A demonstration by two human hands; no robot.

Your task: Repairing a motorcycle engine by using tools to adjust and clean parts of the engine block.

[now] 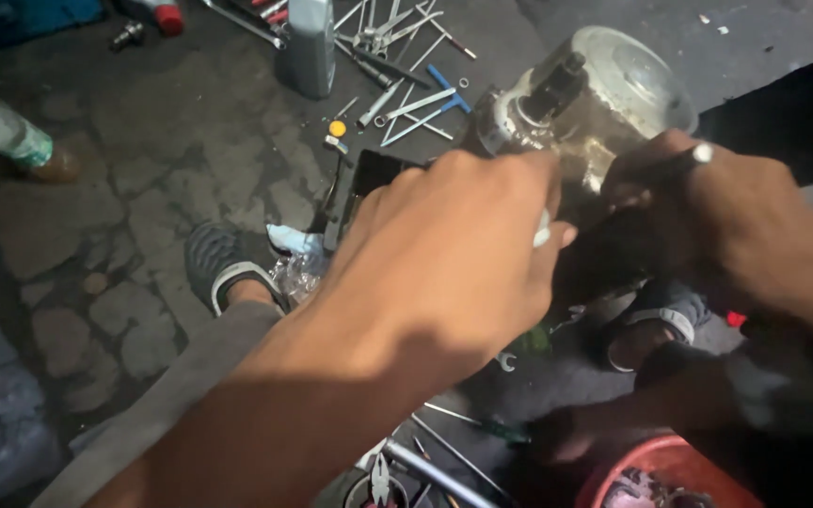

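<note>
My left hand (444, 254) pinches a small white bit beside the motor (576, 103). My right hand (708, 207) is wrapped around the motor. Wrenches (416, 103) lie behind.

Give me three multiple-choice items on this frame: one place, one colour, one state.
1. Where does the clear plastic bottle lie?
A. upper left, on the stone floor
B. in the red tub
C. on the grey sandal

2. What colour is the round tub at the bottom right?
A. blue
B. red
C. white

3. What is the left hand doing?
A. resting flat on the floor
B. holding a bottle
C. reaching onto the grimy metal motor part

Answers: 1 A, it lies by the left edge on the stones; 2 B, its rim is red; 3 C, its fingers meet the part beside the right hand.
</note>
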